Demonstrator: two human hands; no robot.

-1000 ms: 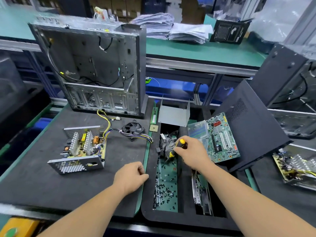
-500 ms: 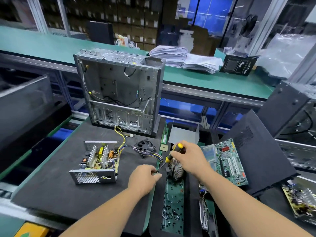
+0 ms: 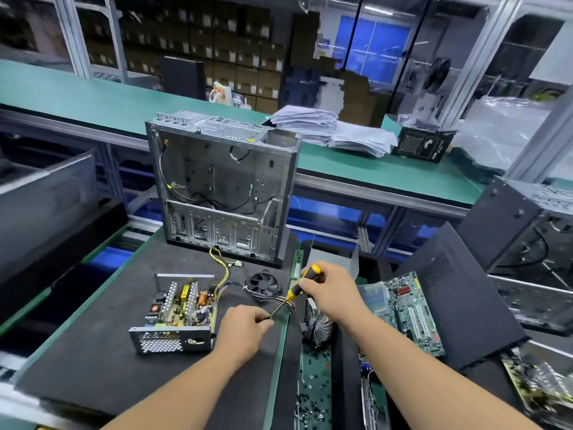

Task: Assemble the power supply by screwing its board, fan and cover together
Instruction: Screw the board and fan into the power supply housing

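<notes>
Now both hands (image 3: 245,327) meet the screwdriver (image 3: 297,288) at the mat's edge (image 3: 280,346).

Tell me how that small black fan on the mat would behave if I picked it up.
The fan looks like thin plastic, so probably light and stiff. Its wire bundle runs to the open power supply, so it would likely tug if lifted far. The blades look exposed and may flex if pressed.

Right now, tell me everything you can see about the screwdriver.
The screwdriver has a yellow and black handle, plastic by the look of it, and a thin dark metal shaft. It is tilted, handle up and away, tip down toward the person. The right hand grips the handle; the left hand pinches at the tip. It is held above the wire bundle, between the small black fan and the finned heatsink.
</notes>
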